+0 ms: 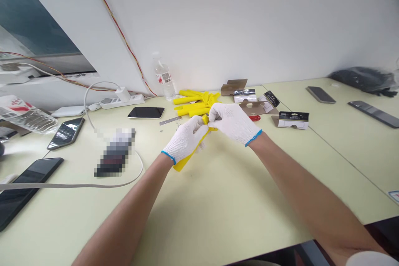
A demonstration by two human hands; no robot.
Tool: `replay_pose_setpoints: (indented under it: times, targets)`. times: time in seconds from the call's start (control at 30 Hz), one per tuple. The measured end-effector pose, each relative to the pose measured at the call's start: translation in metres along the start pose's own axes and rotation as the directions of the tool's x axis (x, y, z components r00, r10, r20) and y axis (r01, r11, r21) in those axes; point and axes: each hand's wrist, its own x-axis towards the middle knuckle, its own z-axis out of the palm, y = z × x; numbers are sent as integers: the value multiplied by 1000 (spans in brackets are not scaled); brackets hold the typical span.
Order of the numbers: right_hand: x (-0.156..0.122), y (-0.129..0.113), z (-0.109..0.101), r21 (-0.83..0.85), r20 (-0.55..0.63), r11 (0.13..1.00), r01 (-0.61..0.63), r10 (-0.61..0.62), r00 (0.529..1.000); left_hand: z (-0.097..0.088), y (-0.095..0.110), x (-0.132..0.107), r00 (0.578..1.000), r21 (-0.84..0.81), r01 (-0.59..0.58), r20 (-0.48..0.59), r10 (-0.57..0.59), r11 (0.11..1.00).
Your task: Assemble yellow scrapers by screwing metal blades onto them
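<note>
A long, flat yellow plastic bar (186, 160) is clamped between two hands brought close together at the near middle of a pale yellow-green table (215, 205). The left hand in a white knit glove with a blue cuff (185, 139) is closed around the bar, whose lower end is seen projecting below that glove, toward the viewer. The upper end is pinched by the left hand and the right hand in a matching white knit glove (234, 124), so that the two gloves are almost touching. A grey-white cable (77, 185) is laid across the near left of the table, beside a black smartphone (28, 187), and a pixelated, obscured object (115, 153) is seen left of the hands. A small metal strip (170, 121) is placed just beyond the hands. Farther back, a heap of similar bright yellow plastic bars (190, 100) is piled beside brown cardboard and white retail packaging cards (291, 119), with a red object (254, 118) among them. A black smartphone with a glossy screen (146, 112), a white power strip (122, 101) and a clear plastic water bottle (163, 80) are set along the wall.
</note>
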Motion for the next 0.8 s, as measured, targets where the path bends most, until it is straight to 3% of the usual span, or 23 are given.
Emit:
replay_pose_setpoints:
  times: [0.3, 0.53, 0.8]
  targets:
    - [0, 1, 0, -18, 37, 1000, -4, 5, 999, 4, -10, 3, 992, 119, -87, -84, 97, 989]
    - [8, 4, -6, 19, -36, 1000, 6, -5, 999, -1, -6, 2, 996, 99, -87, -15, 89, 991]
    - [0, 18, -7, 88, -17, 996, -19, 20, 1000, -2, -8, -1, 996, -26, -79, 35, 80, 997]
